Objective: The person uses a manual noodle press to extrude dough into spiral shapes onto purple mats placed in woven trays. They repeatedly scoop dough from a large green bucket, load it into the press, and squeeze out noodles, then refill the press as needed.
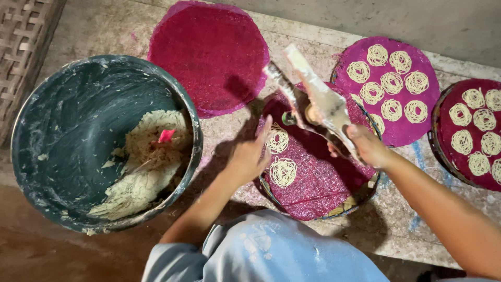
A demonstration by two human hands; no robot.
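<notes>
I am pressing noodle coils onto the round magenta mat [318,177] in front of me; two coils [279,156] already lie on its left side. My right hand [368,146] is closed around the handles of the dough press [318,104], which hangs tilted over the mat. My left hand [250,156] rests open at the mat's edge, fingers beside the coils. I judge the next coil needs the press held over bare mat. The dough tub [31,136] sits to my left.
</notes>
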